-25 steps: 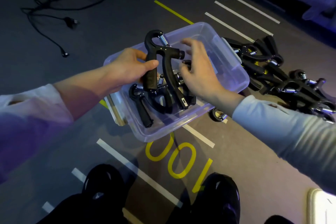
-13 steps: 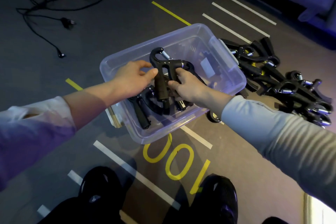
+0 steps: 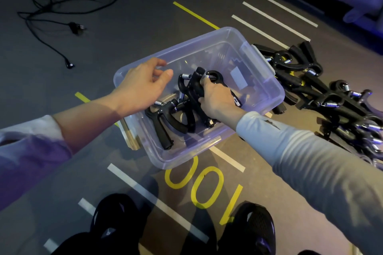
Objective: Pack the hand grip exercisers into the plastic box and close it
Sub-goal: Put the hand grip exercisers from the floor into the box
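A clear plastic box (image 3: pixel 267 97) sits open on the floor in front of me. Several black hand grip exercisers (image 3: pixel 165 122) lie inside it. My right hand (image 3: pixel 217 99) is down in the box, closed around one black exerciser (image 3: pixel 194 87) resting on the others. Above the box's left rim hovers my left hand (image 3: pixel 143 85), fingers apart and empty. To the right of the box, a pile of several more exercisers (image 3: pixel 331 97) lies on the floor. I see no lid.
A black cable (image 3: pixel 51 6) with a plug trails across the floor at the far left. White and yellow lines and a yellow "100" (image 3: pixel 203 186) mark the floor. My two black shoes (image 3: pixel 246 230) are at the bottom edge.
The exerciser held above the box by both hands has gone down into it. My left hand has let go and drawn back to the left rim. My right hand stays on it.
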